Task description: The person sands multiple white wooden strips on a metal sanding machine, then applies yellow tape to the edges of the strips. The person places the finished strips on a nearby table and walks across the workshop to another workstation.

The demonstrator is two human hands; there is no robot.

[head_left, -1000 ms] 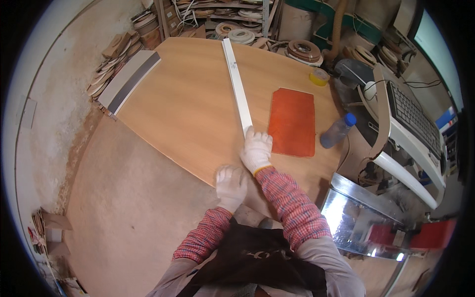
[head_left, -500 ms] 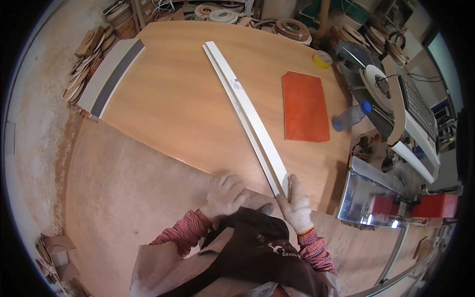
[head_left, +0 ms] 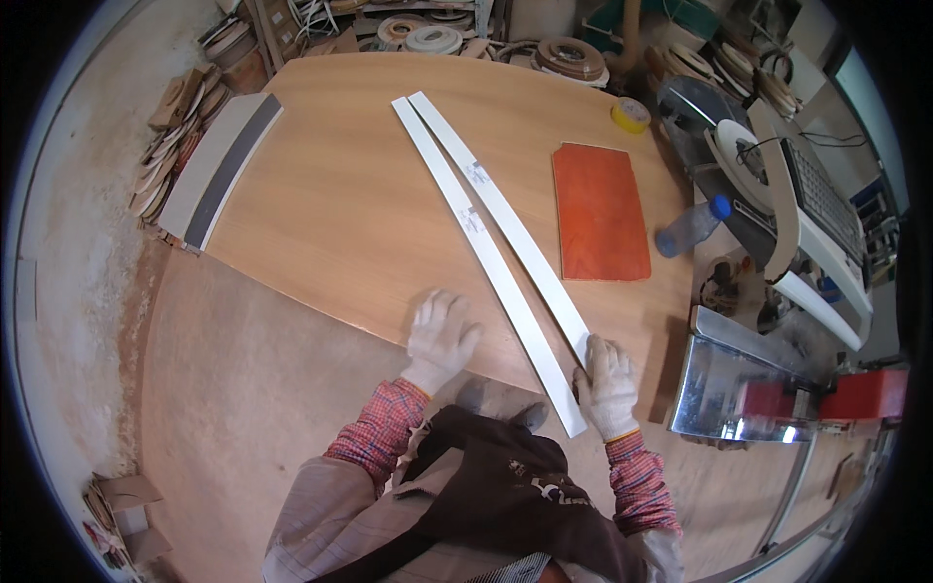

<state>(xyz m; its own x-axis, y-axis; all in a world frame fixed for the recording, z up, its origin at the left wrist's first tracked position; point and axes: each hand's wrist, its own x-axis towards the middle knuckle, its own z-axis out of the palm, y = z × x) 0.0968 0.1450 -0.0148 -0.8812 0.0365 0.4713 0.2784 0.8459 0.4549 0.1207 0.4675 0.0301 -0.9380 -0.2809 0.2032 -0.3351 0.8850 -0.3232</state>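
Two long, narrow white strips lie on the wood-coloured table top, each with a small printed label. Their far ends nearly meet and their near ends spread apart. The left strip (head_left: 506,291) sticks out past the table's near edge. Gloved, my right hand (head_left: 609,391) has its fingers round the near end of the right strip (head_left: 525,248). My left hand (head_left: 440,340), in a glove too, is at the table's near edge, left of both strips. Its fingers are extended and nothing is in it.
An orange-red panel (head_left: 601,214), a yellow tape roll (head_left: 631,116) and a blue-capped bottle (head_left: 692,228) are on the right. A grey-striped board (head_left: 222,170) lies at the left edge. A machine with a keyboard (head_left: 826,199) stands at the right; edging rolls (head_left: 432,41) sit behind.
The white pieces, stacked together before, now lie apart as two strips, the left one pulled nearer me. My left hand has moved forward with its fingers extended; my right hand has shifted slightly right.
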